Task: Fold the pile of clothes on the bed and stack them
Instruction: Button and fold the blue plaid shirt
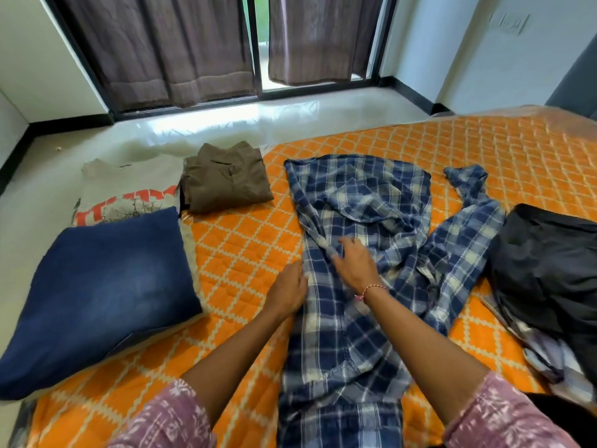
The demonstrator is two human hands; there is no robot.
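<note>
Mid-fold on plaid shirt (355, 227), frame centre: left hand (288, 291) flat-fingered at its edge, right hand (353, 265) pinching a bunch (sleeve next, probably).

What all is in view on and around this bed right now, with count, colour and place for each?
Blue and white plaid shirt: one, spread unfolded, bed centre.
Folded olive-brown shirt: one, far left of the bed.
Folded grey T-shirt with red print: one, left of the brown shirt.
Folded blue denim garment: one, near left, in front of the T-shirt.
Black garment pile: one, unfolded, right edge.
Pale checked cloth: one, under the black pile.
Orange quilted bed cover with white lattice: one.
Brown curtains: two, at the window.
Left hand: on the plaid shirt's left edge.
Right hand: pink thread bracelet, pinching a plaid fold.
</note>
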